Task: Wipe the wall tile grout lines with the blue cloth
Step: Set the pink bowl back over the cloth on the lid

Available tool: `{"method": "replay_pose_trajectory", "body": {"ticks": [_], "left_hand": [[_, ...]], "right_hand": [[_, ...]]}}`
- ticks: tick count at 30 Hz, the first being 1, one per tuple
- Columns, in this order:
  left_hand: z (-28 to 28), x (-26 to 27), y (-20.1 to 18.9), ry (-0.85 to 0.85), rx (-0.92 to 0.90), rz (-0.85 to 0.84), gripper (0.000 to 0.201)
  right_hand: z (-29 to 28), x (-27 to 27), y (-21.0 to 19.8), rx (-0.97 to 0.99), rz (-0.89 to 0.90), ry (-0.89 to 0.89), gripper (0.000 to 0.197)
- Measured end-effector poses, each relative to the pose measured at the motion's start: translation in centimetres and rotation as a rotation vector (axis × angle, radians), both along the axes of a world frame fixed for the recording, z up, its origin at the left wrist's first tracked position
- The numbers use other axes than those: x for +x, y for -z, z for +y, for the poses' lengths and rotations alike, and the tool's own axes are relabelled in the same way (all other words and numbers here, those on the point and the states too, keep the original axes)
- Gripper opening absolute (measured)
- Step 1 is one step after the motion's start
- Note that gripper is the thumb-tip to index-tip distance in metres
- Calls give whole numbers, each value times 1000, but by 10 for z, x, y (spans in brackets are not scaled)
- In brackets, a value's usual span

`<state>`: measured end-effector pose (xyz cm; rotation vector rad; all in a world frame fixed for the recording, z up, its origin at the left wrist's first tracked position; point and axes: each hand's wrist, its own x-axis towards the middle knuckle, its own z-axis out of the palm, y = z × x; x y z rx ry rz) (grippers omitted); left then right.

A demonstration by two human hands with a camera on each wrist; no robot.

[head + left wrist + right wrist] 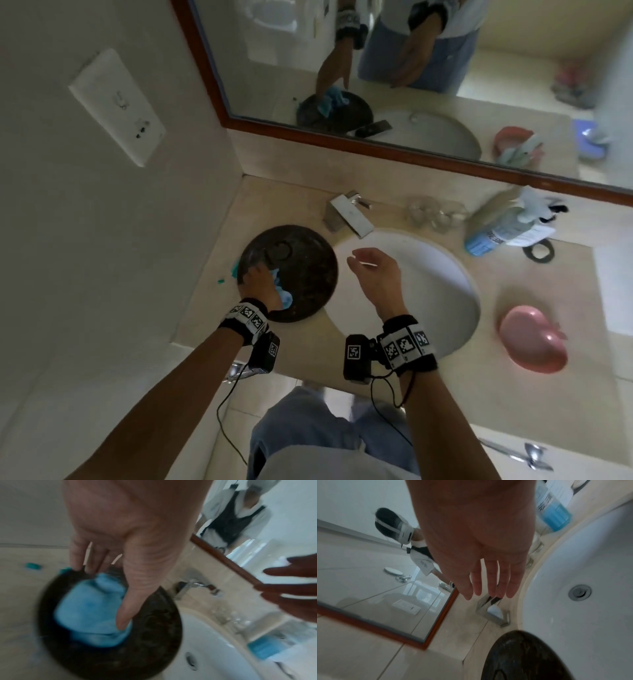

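Wall: the pale tiled wall [113, 240] stood to the left of the vanity, with thin grout lines [392, 660] showing between its tiles in the right wrist view.
Mirror: the wood-framed mirror [445, 161] ran along the back of the counter.
Counter: the beige stone countertop [376, 383] held a white oval basin [428, 274], well apart from the wall's grout lines.
Dish: the dark round metal dish [301, 274] sat on the counter just beside the basin's left rim.
Cloth: the crumpled blue cloth [89, 615] lay inside the dish, not yet at the wall.
Left hand: the left hand [258, 284] reached down into the dish, thumb and fingers closing round the cloth, though blur hid how firm the hold was.
Right hand: the right hand [376, 274] hovered above the basin, fingers spread and relaxed, holding nothing.
Step in hand: picking the cloth up, by my reading.
Doing it well: I would gather the cloth into a firm wad, leaving a folded edge free at the fingertips, since a narrow edge should track a grout line better than a loose bundle.
Risk: the dish could slide or tip if the cloth dragged on it; the free hand could steady its rim.
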<state>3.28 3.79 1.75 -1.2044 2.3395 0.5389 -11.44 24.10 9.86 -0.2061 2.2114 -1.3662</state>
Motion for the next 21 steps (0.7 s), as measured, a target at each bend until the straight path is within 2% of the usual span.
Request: {"method": "replay_pose_trajectory", "body": {"ticks": [3,6,8,10,13,14,16,18,21], "left_hand": [[40,-39,-20,124,-60,216,98],[95,-87,-33,208,151,407,67],[138,-117,-35,275,316,421,54],[179,-142,-34,358,394,407,45],[241,-178,-25,446,499,376,40],[263,-190,-22,466,518,365,40],[300,-214,-17,487,529,350,40],[331,-236,-12,480,517,332,39],[364,-265,2,453,485,301,34]], "right_hand": [[43,-17,3,7,20,114,23],[102,-38,12,24,-15,263,24],[151,-51,22,54,-36,378,28],[200,-60,34,90,-74,486,29],[275,-70,53,199,-121,633,16],[301,-74,59,254,-127,672,18],[347,-83,71,324,-156,768,38],[382,-92,85,318,-193,840,48],[416,-111,96,309,-217,831,60]]}}
